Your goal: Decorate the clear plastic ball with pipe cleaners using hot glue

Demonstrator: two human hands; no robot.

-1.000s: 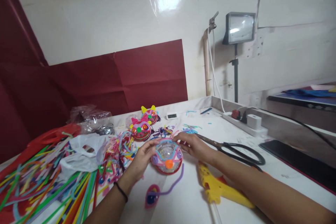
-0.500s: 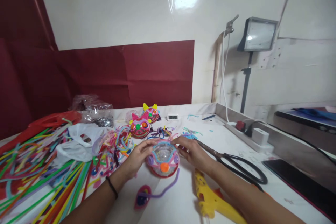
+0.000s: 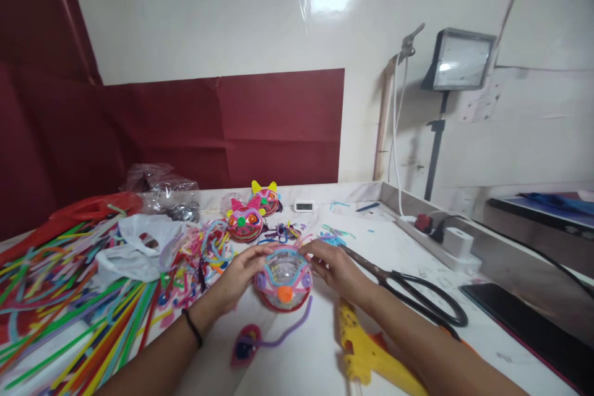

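Observation:
A clear plastic dome [image 3: 283, 279] decorated as a face, with blue and pink pipe cleaners, purple eyes and an orange pom-pom nose, rests on the white table [image 3: 408, 247]. My left hand [image 3: 239, 277] cups its left side with the fingers curled over the top edge. From the right, my right hand [image 3: 336, 269] presses fingertips on its upper rim. A purple pipe cleaner [image 3: 283, 331] trails from the dome to a small pink coil [image 3: 244, 349] in front.
Two finished faces [image 3: 244, 224] [image 3: 264, 196] stand behind. Loose pipe cleaners [image 3: 69, 303] and plastic bags [image 3: 134, 253] cover the left. Black scissors [image 3: 417, 294], a yellow glue gun [image 3: 371, 356], a power strip [image 3: 440, 235], a dark tablet [image 3: 533, 315] and a small clock [image 3: 305, 205] lie right.
Only the view has shifted a little; the dome and both hands keep the same hold on it.

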